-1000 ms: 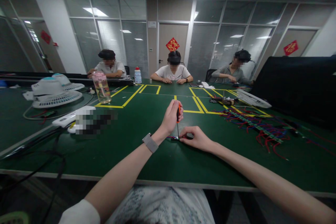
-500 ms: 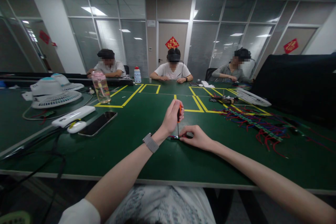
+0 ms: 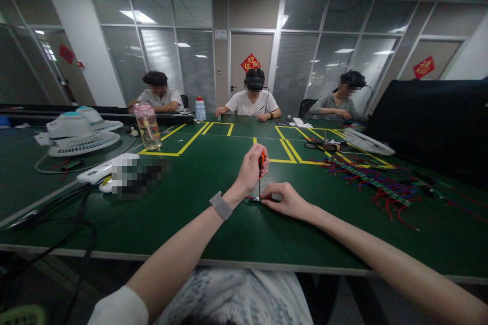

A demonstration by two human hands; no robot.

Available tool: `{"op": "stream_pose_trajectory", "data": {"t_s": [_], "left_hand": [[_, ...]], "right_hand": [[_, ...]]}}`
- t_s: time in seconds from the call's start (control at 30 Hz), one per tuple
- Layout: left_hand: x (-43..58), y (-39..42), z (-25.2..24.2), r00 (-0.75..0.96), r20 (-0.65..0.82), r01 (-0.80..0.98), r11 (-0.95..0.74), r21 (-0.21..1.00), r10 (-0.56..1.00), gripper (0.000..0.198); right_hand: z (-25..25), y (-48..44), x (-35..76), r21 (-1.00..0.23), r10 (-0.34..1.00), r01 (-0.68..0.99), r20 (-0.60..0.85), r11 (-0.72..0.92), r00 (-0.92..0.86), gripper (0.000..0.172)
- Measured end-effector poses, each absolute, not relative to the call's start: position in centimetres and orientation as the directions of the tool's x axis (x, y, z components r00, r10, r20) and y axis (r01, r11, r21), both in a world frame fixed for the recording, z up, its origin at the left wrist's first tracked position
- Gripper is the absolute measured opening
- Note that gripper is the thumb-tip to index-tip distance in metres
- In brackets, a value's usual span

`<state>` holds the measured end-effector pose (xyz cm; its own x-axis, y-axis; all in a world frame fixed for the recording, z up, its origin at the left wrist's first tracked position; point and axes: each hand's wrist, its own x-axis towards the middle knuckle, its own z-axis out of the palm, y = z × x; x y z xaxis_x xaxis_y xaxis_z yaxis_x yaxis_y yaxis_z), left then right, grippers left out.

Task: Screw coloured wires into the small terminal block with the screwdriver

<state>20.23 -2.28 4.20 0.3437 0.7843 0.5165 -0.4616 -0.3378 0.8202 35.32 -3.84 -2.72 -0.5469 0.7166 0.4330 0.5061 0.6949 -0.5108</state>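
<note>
My left hand (image 3: 252,168) is wrapped round the orange and black handle of a screwdriver (image 3: 260,183). The tool stands upright, its thin shaft pointing down at a small circuit board (image 3: 254,199) on the green table (image 3: 213,244). Red and blue wires show at the board's left end, partly behind my left wrist. From the other side, my right hand (image 3: 284,199) rests on the table with thumb and forefinger pinched at the board's right edge, close to the screwdriver tip. What exactly lies between those fingertips is too small to make out.
A long row of wired circuit boards (image 3: 371,183) lies to the right, near a white keyboard (image 3: 368,141) and a black monitor (image 3: 434,132). Leftward are a drink bottle (image 3: 148,127), a power strip (image 3: 109,167) and white fans (image 3: 82,134). Three people sit across the table.
My hands and the screwdriver have hardly moved; the orange of the handle shows a little more. Across the table, the middle person's hand has shifted left to a small object.
</note>
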Motion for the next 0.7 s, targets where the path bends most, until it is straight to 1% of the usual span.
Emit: {"op": "stream_pose_trajectory", "data": {"t_s": [0.23, 0.7], "left_hand": [[20.0, -1.89, 3.71, 0.309, 0.506, -0.489, -0.322, 0.811, 0.805, 0.028], [20.1, -1.72, 3.5, 0.306, 0.523, -0.518, -0.322, 0.793, 0.796, 0.028]], "right_hand": [[-2.83, -3.75, 35.32, -0.534, 0.725, 0.496, 0.43, 0.685, -0.539, 0.009], [-3.09, -3.5, 35.35, -0.557, 0.741, 0.496, 0.42, 0.666, -0.523, 0.009]]}}
